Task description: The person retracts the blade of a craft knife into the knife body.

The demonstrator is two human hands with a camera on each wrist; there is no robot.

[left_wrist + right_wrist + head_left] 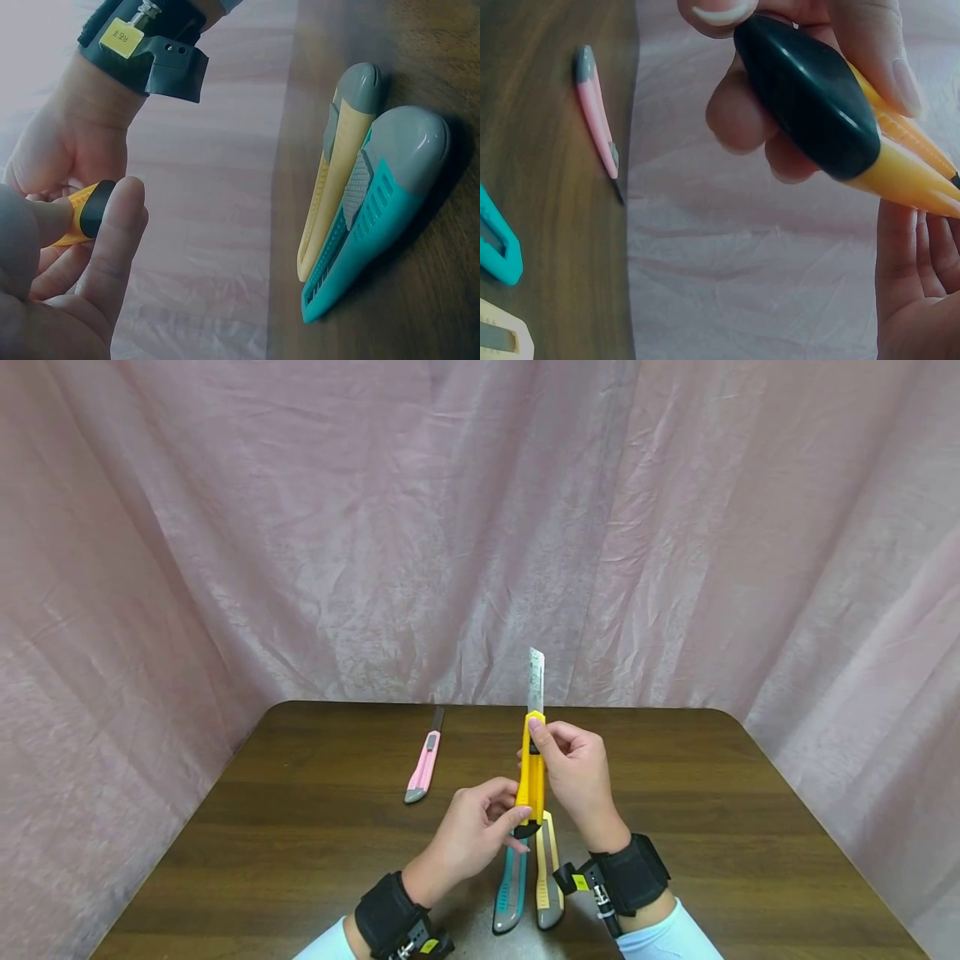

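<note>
Both hands hold a yellow utility knife upright above the table, its long blade extended and pointing up. My left hand pinches the knife's black-capped lower end between thumb and fingers. Higher up, my right hand grips the body, with the thumb on the front near the slider. In the right wrist view the black end cap shows large beside the left fingers. Below the hands, a teal utility knife and a pale yellow one lie side by side on the table.
A pink utility knife with its blade out lies farther back, left of the hands. The brown wooden table ends at a pink curtain that hangs behind it and along both sides.
</note>
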